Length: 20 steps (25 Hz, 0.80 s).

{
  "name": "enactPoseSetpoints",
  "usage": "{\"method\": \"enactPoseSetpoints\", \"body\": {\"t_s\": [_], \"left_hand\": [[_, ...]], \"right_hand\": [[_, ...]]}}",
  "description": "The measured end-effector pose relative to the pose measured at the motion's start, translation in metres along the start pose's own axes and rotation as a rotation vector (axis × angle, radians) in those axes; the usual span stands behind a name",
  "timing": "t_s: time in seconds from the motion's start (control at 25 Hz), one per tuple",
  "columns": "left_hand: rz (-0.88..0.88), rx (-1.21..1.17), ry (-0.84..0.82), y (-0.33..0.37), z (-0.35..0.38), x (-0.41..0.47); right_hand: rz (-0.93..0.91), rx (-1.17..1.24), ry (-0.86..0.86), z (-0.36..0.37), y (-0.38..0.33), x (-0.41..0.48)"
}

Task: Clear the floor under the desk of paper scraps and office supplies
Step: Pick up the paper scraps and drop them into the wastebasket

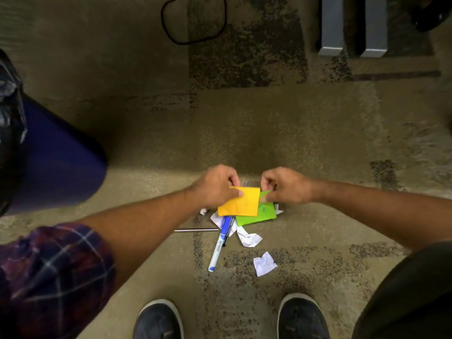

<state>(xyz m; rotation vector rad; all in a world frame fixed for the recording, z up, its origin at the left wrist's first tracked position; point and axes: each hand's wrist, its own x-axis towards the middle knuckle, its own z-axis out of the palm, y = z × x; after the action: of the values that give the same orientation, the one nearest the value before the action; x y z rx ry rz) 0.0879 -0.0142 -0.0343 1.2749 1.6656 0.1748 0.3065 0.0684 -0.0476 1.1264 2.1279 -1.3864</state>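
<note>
My left hand (217,185) pinches the upper left corner of an orange sticky note (242,203) held just above the carpet. My right hand (285,185) pinches the top corner of a green sticky note (261,215) that lies partly under the orange one. Below them a blue and white marker (220,243) lies on the carpet, pointing toward me. White crumpled paper scraps (249,238) sit around the marker, and one scrap (265,263) lies apart, closer to my feet. A thin dark pen or rod (195,230) lies to the left of the marker.
A blue bin with a black bag (49,152) stands at the left. Grey metal desk legs (352,28) rise at the far right. A black cable (193,20) loops on the carpet at the back. My two dark shoes (159,319) are at the bottom edge.
</note>
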Motion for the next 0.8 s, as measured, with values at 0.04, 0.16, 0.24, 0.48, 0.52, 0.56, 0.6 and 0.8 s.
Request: {"method": "enactPoseSetpoints", "body": {"t_s": [0.04,0.16,0.24,0.48,0.52,0.56,0.6,0.8], "left_hand": [[-0.033,-0.1,0.034,0.002,-0.011,0.006],[-0.092,-0.281,0.18,0.004,-0.044,0.023],[-0.115,-0.417,0.261,0.001,-0.061,0.033],[-0.272,-0.378,0.439,-0.021,-0.066,0.053],[-0.273,-0.343,0.446,-0.024,-0.063,0.053],[-0.27,-0.299,0.439,-0.025,-0.062,0.052],[-0.263,-0.2,0.418,-0.026,-0.061,0.051],[0.042,0.425,0.308,-0.023,-0.059,0.032]], "right_hand": [[0.019,0.108,0.011,-0.009,0.001,0.0],[0.039,0.303,0.186,-0.039,0.004,0.005],[0.089,0.397,0.325,-0.055,0.007,0.013],[0.228,0.425,0.481,-0.051,0.021,0.029],[0.218,0.322,0.522,-0.048,0.023,0.028],[0.186,0.149,0.571,-0.044,0.025,0.027],[0.118,-0.045,0.611,-0.04,0.026,0.023],[-0.211,-0.421,0.315,-0.007,0.008,0.0]]}}
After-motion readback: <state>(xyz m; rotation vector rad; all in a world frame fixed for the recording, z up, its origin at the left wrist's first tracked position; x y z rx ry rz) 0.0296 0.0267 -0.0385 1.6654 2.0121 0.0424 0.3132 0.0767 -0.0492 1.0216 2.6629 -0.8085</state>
